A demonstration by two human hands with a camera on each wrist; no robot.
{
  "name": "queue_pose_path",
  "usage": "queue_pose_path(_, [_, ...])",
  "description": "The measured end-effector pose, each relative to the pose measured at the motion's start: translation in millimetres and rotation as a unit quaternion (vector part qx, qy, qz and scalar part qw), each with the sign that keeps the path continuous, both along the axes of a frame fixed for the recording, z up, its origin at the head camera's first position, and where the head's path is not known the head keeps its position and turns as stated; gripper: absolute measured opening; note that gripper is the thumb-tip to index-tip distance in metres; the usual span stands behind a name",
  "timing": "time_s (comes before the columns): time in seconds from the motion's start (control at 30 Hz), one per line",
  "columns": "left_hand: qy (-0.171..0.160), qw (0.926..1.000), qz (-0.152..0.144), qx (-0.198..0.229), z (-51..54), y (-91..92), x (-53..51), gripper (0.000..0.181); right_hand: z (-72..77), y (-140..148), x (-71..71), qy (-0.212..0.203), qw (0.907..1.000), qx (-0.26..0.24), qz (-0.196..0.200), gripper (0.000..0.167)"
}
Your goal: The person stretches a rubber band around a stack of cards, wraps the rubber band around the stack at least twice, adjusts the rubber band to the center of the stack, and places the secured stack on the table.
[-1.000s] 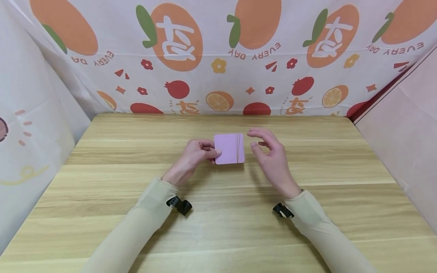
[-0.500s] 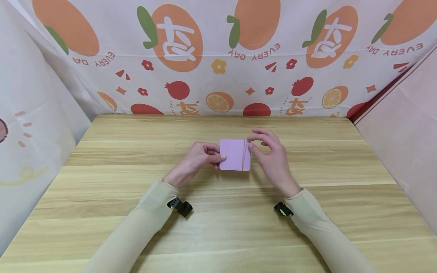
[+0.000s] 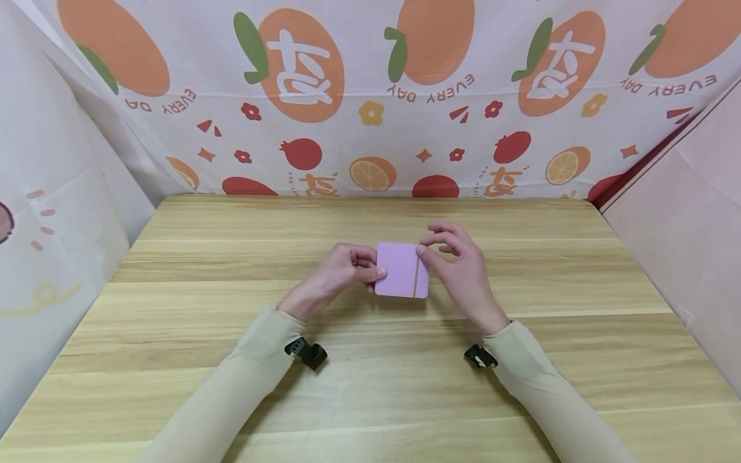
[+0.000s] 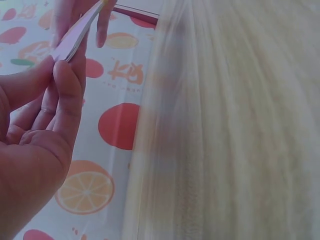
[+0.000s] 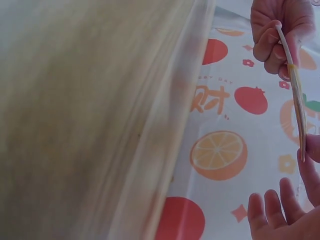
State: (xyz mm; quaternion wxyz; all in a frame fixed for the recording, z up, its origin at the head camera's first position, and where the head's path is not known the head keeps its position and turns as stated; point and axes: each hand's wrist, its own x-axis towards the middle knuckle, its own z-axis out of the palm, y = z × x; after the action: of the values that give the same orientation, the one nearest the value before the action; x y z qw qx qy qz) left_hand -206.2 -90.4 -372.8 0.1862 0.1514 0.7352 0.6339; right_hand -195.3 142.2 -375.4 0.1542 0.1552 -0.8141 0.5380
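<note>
A thin lilac square pad [image 3: 397,267], with rounded corners, is held up above the wooden table. Near its right side a tan rubber band [image 3: 415,280] runs from top to bottom. My left hand [image 3: 341,270] pinches the pad's left edge, thumb in front and fingers behind. At the upper right corner, the thumb and forefinger of my right hand [image 3: 463,273] pinch the top edge where the band crosses it; the other fingers stay off the pad. Seen edge-on in the right wrist view, the pad [image 5: 299,107] looks slightly bowed. Its back is hidden in the head view.
The wood-grain table [image 3: 370,392] spreads out under both arms. A white curtain [image 3: 370,138] printed with fruit hangs behind its far edge, with pale cloth [image 3: 58,193] at the left side. Each wrist wears a black strap mount [image 3: 307,352].
The pad has moved right and toward me with my left hand. My right hand's thumb and forefinger, apart from the pad before, have closed on its upper right corner at the band.
</note>
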Motion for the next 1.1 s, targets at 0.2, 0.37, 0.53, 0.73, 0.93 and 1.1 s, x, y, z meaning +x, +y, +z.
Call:
queue_pose_path(0.2, [0.003, 0.9999, -0.011, -0.001, -0.8, -0.5, -1.5, 0.007, 2.4, 0.1, -2.3, -0.070, 0.9964, -0.042, 0.024, 0.014])
queue_pose_path(0.37, [0.002, 0.9998, -0.018, -0.003, 0.3, -0.2, -1.3, 0.007, 6.6, 1.6, -3.8, -0.132, 0.9877, -0.075, 0.038, 0.018])
queue_pose_path(0.53, [-0.001, 0.9997, -0.025, -0.006, 1.5, 1.3, 0.0, 0.006, 3.8, 3.7, -6.3, -0.165, 0.9823, -0.078, 0.043, 0.023])
queue_pose_path(0.73, [-0.001, 0.9996, -0.026, -0.009, 2.4, 2.6, 1.5, 0.007, 0.8, 4.1, -7.4, -0.154, 0.9847, -0.073, 0.039, 0.027])
queue_pose_path(0.93, [0.012, 0.9992, -0.034, -0.015, -0.7, 5.0, 1.9, 0.006, -0.4, 0.7, -6.1, -0.156, 0.9850, -0.066, 0.035, 0.027])
queue_pose_path(1.1, [0.002, 0.9996, -0.024, -0.013, -3.6, 8.0, 1.2, 0.007, -1.0, 0.7, -6.0, -0.153, 0.9851, -0.067, 0.040, 0.030])
